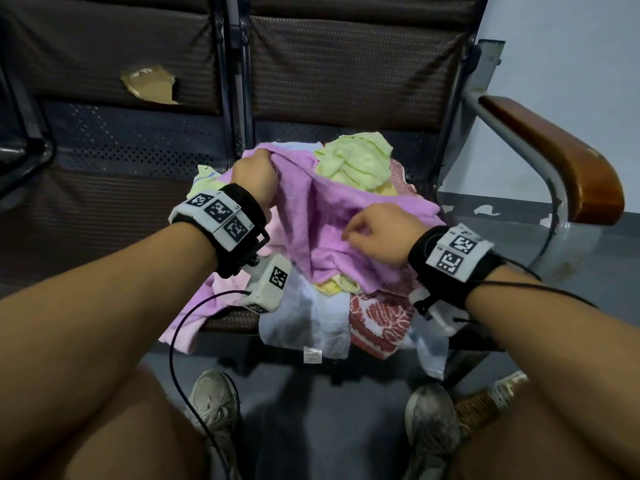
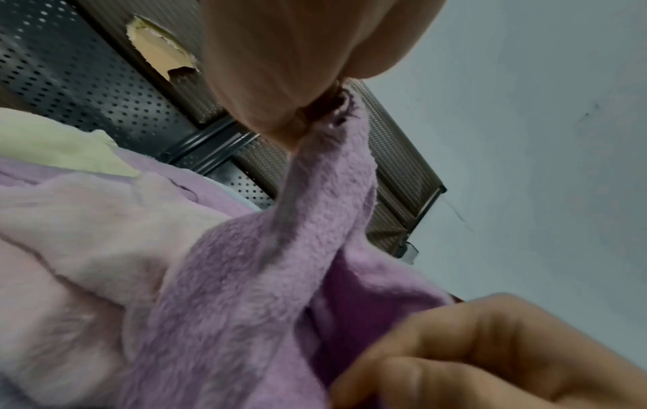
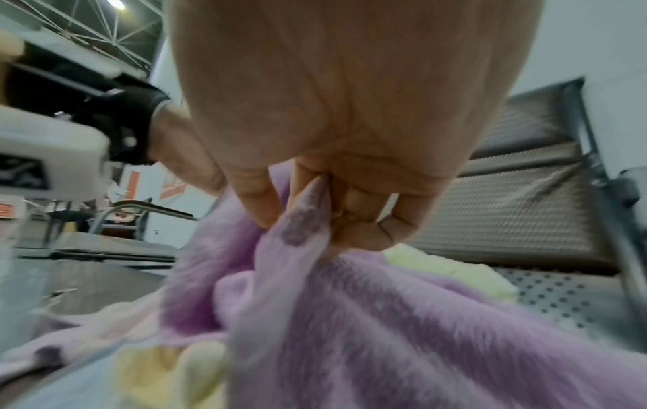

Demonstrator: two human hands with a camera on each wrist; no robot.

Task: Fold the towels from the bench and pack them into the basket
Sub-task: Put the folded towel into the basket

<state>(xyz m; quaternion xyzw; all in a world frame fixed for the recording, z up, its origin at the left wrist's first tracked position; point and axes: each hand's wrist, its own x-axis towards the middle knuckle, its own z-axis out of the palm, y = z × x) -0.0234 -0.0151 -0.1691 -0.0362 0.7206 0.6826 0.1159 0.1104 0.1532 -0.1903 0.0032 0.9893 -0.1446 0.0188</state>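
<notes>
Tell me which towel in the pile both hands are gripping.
The purple towel: the left hand grips its far edge, the right hand pinches its near fold. The green, white and red-patterned towels lie untouched.

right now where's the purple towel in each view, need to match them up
Head: purple towel lies mid-frame atop the pile on the bench, left hand gripping its far corner, right hand pinching its near edge.
Left wrist: it hangs from the fingers down across the lower centre.
Right wrist: it fills the lower half.
Shared landmark: the pale green towel.
</notes>
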